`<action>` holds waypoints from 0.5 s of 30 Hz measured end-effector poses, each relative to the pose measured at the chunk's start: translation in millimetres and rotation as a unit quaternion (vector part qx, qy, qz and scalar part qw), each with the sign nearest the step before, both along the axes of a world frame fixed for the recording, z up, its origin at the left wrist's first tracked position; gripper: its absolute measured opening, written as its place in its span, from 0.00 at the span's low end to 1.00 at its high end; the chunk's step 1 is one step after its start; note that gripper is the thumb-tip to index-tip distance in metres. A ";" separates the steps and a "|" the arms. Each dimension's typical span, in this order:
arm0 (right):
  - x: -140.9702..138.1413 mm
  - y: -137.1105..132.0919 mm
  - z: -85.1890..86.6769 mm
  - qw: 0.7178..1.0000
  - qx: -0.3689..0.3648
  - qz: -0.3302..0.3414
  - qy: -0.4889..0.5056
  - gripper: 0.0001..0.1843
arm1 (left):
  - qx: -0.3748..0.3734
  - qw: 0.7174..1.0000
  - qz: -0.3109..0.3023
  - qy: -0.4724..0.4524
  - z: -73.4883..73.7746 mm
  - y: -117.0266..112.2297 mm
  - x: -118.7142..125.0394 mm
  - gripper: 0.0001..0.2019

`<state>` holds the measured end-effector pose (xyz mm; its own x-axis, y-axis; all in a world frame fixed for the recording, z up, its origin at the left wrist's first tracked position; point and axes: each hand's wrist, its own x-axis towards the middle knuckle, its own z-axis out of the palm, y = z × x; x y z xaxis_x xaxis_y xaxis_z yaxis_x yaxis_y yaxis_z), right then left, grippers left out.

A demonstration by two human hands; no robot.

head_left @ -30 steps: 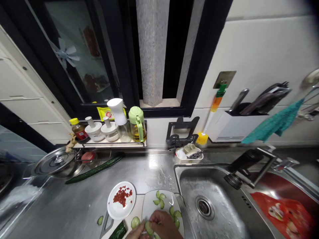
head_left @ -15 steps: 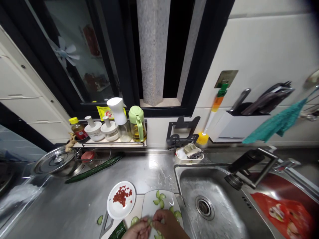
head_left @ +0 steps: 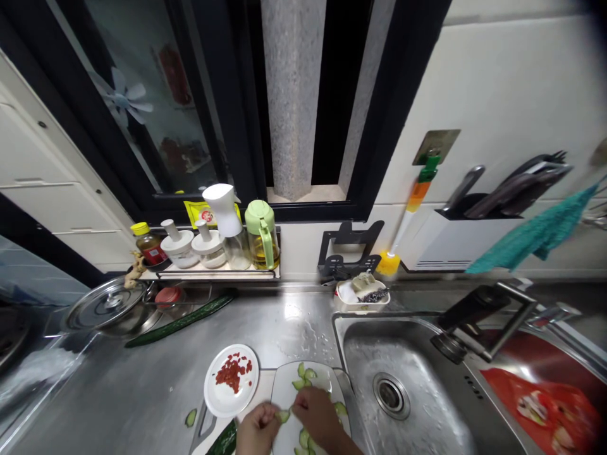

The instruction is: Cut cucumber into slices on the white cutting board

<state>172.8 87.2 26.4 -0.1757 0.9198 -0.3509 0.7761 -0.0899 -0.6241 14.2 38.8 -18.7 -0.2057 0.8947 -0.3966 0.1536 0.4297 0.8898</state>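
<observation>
Over the white square plate (head_left: 279,387), my left hand (head_left: 258,428) pinches a thin green cucumber slice (head_left: 283,416) between thumb and fingers. My right hand (head_left: 317,414) is closed too, its fingertips pinched at the slice's other end. Folded cucumber pieces (head_left: 303,374) lie in small groups on the plate, and my right hand and forearm hide part of it. Left of my left hand, a dark green cut cucumber (head_left: 224,440) rests on the cutting board (head_left: 252,404). A round white plate (head_left: 216,404) with small red berries (head_left: 232,374) stands behind it.
A sink (head_left: 408,373) lies to the right, with a black faucet (head_left: 469,309) and a red bag (head_left: 545,407) beyond. A whole cucumber (head_left: 180,321), a lidded pot (head_left: 107,308) and a shelf of seasoning jars (head_left: 208,249) are at the back left. One loose slice (head_left: 190,417) lies on the counter.
My hands have drawn slightly apart, and the cucumber slice now shows between their fingertips. My left hand has turned and shifted left. The view has shifted slightly.
</observation>
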 end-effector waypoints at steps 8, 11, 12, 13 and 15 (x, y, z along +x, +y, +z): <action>-12.0 -0.8 6.0 0.993 0.023 0.028 -0.116 0.10 | 0.037 0.964 -0.066 0.255 -4.3 -0.8 -2.0 0.08; -15.9 -2.7 9.3 0.989 0.033 0.042 -0.139 0.09 | 0.051 0.949 -0.079 0.302 -4.6 0.1 -1.5 0.08; -17.0 -3.3 10.1 0.988 0.036 0.048 -0.143 0.09 | 0.053 0.945 -0.081 0.311 -4.3 0.3 -1.4 0.08; -17.9 -3.8 10.8 0.987 0.038 0.056 -0.145 0.09 | 0.056 0.944 -0.082 0.315 -3.9 0.5 -1.3 0.08; -19.2 -4.6 11.9 0.986 0.044 0.071 -0.148 0.10 | 0.062 0.944 -0.079 0.313 -3.0 0.4 -1.1 0.07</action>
<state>153.7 82.6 38.3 -0.2063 0.9226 -0.3260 0.9260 0.0764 -0.3697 13.1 39.1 -21.7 -0.2244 0.9656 -0.1313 0.7204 0.2551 0.6449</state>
